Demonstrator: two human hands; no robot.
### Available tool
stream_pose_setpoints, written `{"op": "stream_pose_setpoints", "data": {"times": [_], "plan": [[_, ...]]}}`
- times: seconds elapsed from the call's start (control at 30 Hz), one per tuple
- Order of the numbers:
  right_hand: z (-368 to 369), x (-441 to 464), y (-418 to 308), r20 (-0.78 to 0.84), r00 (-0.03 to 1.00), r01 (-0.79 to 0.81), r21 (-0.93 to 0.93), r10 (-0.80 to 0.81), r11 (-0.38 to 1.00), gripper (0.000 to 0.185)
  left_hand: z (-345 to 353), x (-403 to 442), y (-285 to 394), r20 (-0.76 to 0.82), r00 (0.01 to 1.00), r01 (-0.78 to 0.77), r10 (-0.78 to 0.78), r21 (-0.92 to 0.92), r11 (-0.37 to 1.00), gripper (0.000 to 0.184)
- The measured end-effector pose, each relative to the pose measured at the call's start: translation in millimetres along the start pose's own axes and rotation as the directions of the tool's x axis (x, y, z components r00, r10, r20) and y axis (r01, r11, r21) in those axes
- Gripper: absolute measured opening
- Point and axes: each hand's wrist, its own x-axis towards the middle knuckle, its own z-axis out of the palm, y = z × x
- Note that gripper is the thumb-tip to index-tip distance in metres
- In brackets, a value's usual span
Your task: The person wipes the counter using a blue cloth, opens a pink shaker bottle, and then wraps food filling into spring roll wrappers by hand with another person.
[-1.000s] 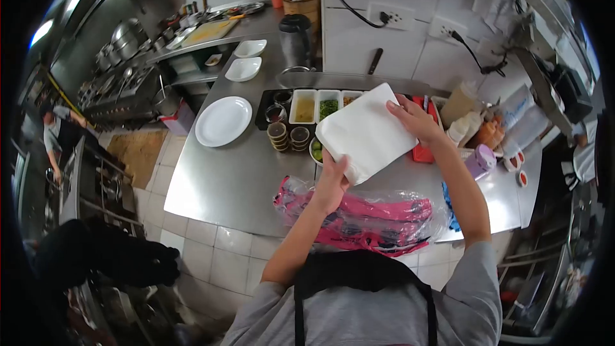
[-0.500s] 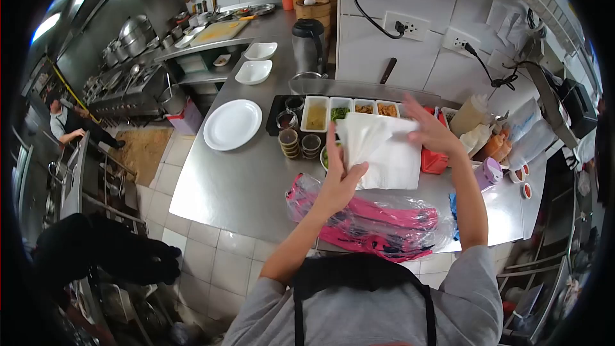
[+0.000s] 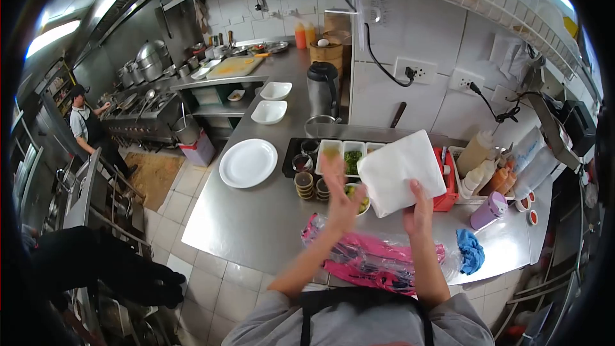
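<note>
My right hand (image 3: pixel 418 210) grips the lower edge of a stack of white paper sheets (image 3: pixel 402 172), thumb on top. The stack is raised and tilted above the steel counter (image 3: pixel 256 218). To its left, my left hand (image 3: pixel 341 202) is blurred by motion, with fingers spread and nothing in it. Below both forearms lies a pink bundle in clear plastic (image 3: pixel 365 256). Behind my hands are white tubs of green and other food (image 3: pixel 353 159), partly hidden by the sheets. Small stacked sauce cups (image 3: pixel 304 186) stand beside my left hand.
A white plate (image 3: pixel 248 163) and two white bowls (image 3: pixel 269 112) are at the left. A steel jug (image 3: pixel 322 90) stands behind. Squeeze bottles (image 3: pixel 477 176), a purple bottle (image 3: pixel 489 210) and a blue cloth (image 3: pixel 470 252) are at the right. Another person (image 3: pixel 86 125) stands far left.
My left hand has come off the sheets and opened to their left. My right hand now grips their lower edge. The view has tilted up, and the other person has moved toward the stove.
</note>
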Motion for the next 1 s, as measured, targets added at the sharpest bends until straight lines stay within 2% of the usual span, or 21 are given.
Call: {"op": "stream_pose_setpoints", "data": {"times": [0.07,0.1,0.13,0.17,0.2,0.23,0.27,0.33,0.4,0.5,0.53,0.57,0.63,0.7,0.73,0.8,0.83,0.87,0.93,0.97,1.0], "plan": [[-6.2,1.9,-14.0,-0.072,0.996,0.039,-0.115,-0.047,0.993,0.058,-16.6,64.1,38.2,-0.047,0.962,-0.256,0.269,0.186,0.949,0.083],[-8.7,-0.5,-22.2,-0.014,0.998,0.064,-0.18,-0.068,0.982,0.059,-19.0,105.4,64.2,0.005,0.829,-0.524,0.559,0.356,0.774,0.076],[-10.1,-3.1,-30.6,0.047,0.995,0.096,-0.24,-0.087,0.966,0.059,-21.4,140.2,99.6,0.062,0.748,-0.588,0.661,0.525,0.615,0.068],[-11.0,-2.7,-35.5,0.11,0.988,0.136,-0.297,-0.108,0.945,0.06,-17.8,181.4,128.4,0.11,0.605,-0.704,0.788,0.536,0.466,0.064],[-13.3,-1.9,-35.6,0.101,0.984,0.172,-0.324,-0.147,0.93,0.062,-10.0,218.5,164.6,0.218,0.418,-0.773,0.882,0.595,0.219,0.069],[-17.1,-3.1,-34.8,0.09,0.978,0.206,-0.354,-0.186,0.912,0.063,2.3,245.8,197.2,0.249,0.379,-0.725,0.891,0.678,0.119,0.069],[-19.1,-2.5,-35.5,0.082,0.97,0.241,-0.385,-0.228,0.891,0.065,15.5,284.5,221.7,0.272,0.169,-0.58,0.947,0.805,-0.127,0.055],[-16.2,-4.4,-39.2,0.06,0.976,0.217,-0.36,-0.209,0.908,0.085,23.4,348.5,260.8,0.451,0.278,-0.583,0.848,0.781,-0.224,0.077],[-12.6,-7.4,-41.6,0.058,0.979,0.201,-0.359,-0.193,0.911,0.091,9.0,424.2,282.2,0.662,0.27,-0.654,0.7,0.659,-0.372,0.028],[-9.7,-6.0,-51.1,0.12,0.982,0.185,-0.438,-0.146,0.88,0.077,-1.8,438.5,310.6,0.312,0.652,-0.525,0.691,0.844,0.114,0.022],[-7.7,-1.6,-59.1,0.156,0.983,0.165,-0.49,-0.1,0.856,0.072,-8.5,418.9,320.8,0.404,0.357,-0.544,0.842,0.823,-0.164,0.023],[-4.4,3.7,-64.6,0.187,0.981,0.144,-0.537,-0.05,0.831,0.067,-19.4,386.5,329.9,0.494,0.025,-0.468,0.869,0.774,-0.427,0.024],[4.0,17.2,-71.0,0.192,0.976,0.194,-0.55,-0.102,0.812,0.059,-43.1,345.5,343.1,0.363,0.188,-0.816,0.913,0.575,-0.061,0.036],[15.7,28.6,-80.7,0.193,0.966,0.25,-0.526,-0.172,0.813,0.054,-32.6,266.3,338.1,0.285,0.41,-0.831,0.867,0.509,0.225,0.037],[27.2,31.9,-87.6,0.193,0.957,0.286,-0.498,-0.217,0.819,0.053,-30.7,247.9,329.7,0.233,0.296,-0.94,0.927,0.242,0.239,0.026],[48.5,39.4,-100.3,0.228,0.93,0.368,-0.512,-0.289,0.776,0.048,-33.4,197.5,317.6,0.353,0.438,-0.892,0.827,0.284,0.352,0.027],[60.2,41.6,-106.2,0.229,0.926,0.377,-0.52,-0.3,0.767,0.046,-29.1,187.9,306.7,0.457,0.395,-0.918,0.796,0.232,0.322,0.027],[71.3,42.8,-108.4,0.237,0.919,0.393,-0.522,-0.314,0.757,0.045,-24.7,178.1,296.0,0.556,0.347,-0.937,0.755,0.172,0.304,0.026],[90.8,43.9,-103.7,0.272,0.906,0.419,-0.468,-0.325,0.778,0.043,-10.7,160.0,258.5,0.751,0.147,-0.973,0.644,0.228,-0.044,0.017],[99.5,42.4,-100.2,0.291,0.897,0.433,-0.435,-0.332,0.789,0.043,10.0,153.1,246.6,0.753,0.028,-0.999,0.657,0.04,-0.004,0.016],[105.8,40.1,-95.3,0.318,0.887,0.447,-0.406,-0.335,0.797,0.043,13.6,148.0,232.0,0.817,0.163,-0.986,0.553,0.114,0.122,0.013]]}}
